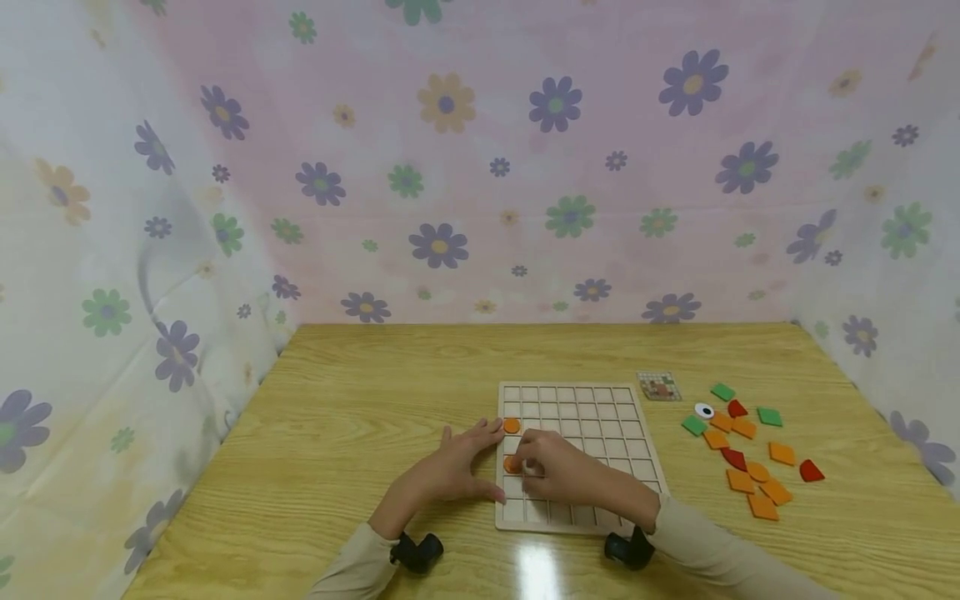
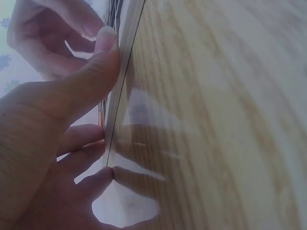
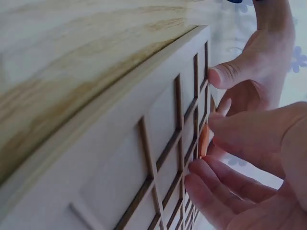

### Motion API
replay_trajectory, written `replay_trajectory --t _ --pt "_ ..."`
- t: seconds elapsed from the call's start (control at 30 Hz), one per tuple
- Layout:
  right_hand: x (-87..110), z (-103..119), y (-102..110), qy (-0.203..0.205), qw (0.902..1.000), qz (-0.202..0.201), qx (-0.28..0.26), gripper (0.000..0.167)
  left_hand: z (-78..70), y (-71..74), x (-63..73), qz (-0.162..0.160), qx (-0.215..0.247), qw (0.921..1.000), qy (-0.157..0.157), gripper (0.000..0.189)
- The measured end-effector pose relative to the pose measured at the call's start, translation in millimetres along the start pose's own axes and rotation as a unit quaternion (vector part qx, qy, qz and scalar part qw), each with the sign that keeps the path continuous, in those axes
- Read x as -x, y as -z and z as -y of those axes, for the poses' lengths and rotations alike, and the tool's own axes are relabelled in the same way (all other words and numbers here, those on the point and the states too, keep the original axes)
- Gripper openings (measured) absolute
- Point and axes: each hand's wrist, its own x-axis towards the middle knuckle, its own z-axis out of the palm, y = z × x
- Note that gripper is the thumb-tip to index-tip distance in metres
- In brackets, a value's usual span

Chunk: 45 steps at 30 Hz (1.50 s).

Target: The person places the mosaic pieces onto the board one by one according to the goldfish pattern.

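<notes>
Flowery cloth [image 1: 446, 104] stands behind and beside your table [image 1: 375, 392], which has a wood look. Your board [image 1: 624, 428] of little squares lies flat on it. Your left hand [image 1: 456, 467] comes in from the lower left, loose, with its fingers stretched out and its thumb spread wide, all along the board's left edge. Its fingertips are next to an orange disc [image 1: 512, 426] in the left column. Your right hand [image 1: 558, 467] reaches over the board from the lower right, palm side down and fingers bent. Its thumb and fingers pinch an orange piece [image 3: 204, 140] at the left column, a bit nearer to you than the disc. Your sleeves [image 1: 360, 562] are pale. To the right are loose pieces [image 1: 782, 453], red, green and orange, an eye piece [image 1: 704, 411] and a small card [image 1: 659, 386].
</notes>
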Motion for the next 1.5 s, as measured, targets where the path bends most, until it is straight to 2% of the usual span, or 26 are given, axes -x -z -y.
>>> replay_trajectory --t 0.27,0.43,0.67,0.87,0.97,1.27,1.5 --pt "18.0 -3.7 13.5 -0.022 0.9992 -0.004 -0.032 0.018 1.8 -1.3 -1.4 -0.006 -0.005 1.0000 -0.004 0.089" --pt "34.1 -4.1 24.6 -0.017 0.9991 -0.001 -0.039 0.018 1.4 -1.3 -1.2 -0.004 -0.006 1.0000 -0.002 0.089" --pt "61.0 -14.2 44.4 -0.018 0.9996 -0.016 -0.016 0.016 -0.1 0.6 0.0 -0.003 0.022 0.9997 -0.008 0.090" --pt "84.8 -21.6 61.5 -0.049 0.9985 -0.023 -0.009 0.017 0.9 0.2 0.1 -0.001 0.018 0.9998 -0.009 0.090" --pt "95.7 -24.9 68.7 -0.049 0.9982 -0.034 -0.006 0.016 1.5 -0.2 -0.1 0.000 0.019 0.9998 -0.008 0.090" --pt "125.6 -39.3 77.6 -0.053 0.9965 -0.063 -0.013 0.014 3.1 -1.8 1.2 -0.003 0.020 0.9997 -0.011 0.089" --pt "143.6 -49.7 87.4 -0.087 0.9944 -0.060 -0.001 0.016 2.9 -0.9 0.5 -0.002 0.017 0.9998 -0.013 0.089"
